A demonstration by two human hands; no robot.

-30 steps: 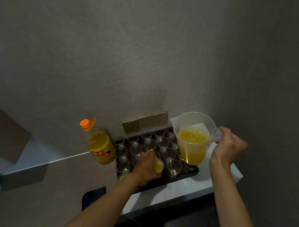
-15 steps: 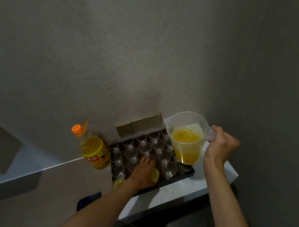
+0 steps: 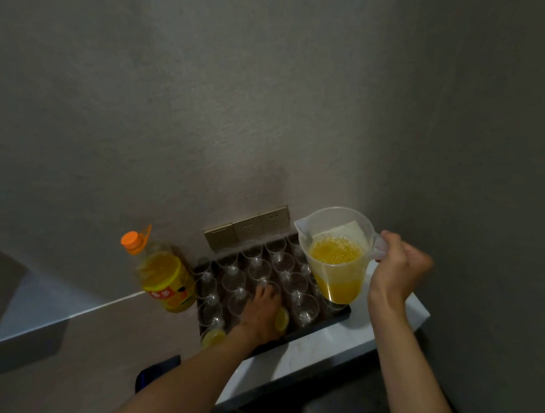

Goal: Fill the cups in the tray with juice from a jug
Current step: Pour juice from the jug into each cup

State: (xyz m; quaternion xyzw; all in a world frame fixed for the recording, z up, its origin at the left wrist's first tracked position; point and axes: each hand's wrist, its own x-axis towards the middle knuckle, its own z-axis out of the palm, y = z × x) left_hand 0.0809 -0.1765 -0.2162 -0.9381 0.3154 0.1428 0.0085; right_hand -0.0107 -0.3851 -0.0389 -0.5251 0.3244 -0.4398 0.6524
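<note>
Jug (image 3: 336, 259) held above the tray (image 3: 338, 314).
Right hand (image 3: 395, 266) grips the jug's handle; left hand (image 3: 260, 313) clasps a filled cup (image 3: 281, 319).

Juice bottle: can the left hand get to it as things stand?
Probably yes, once freed. The left hand is holding a filled cup in the tray; the juice bottle stands just left of the tray, with nothing visible between them.

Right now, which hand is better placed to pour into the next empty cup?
Right. The right hand grips the jug by its handle, upright above the tray. The left hand rests on a filled cup.
</note>
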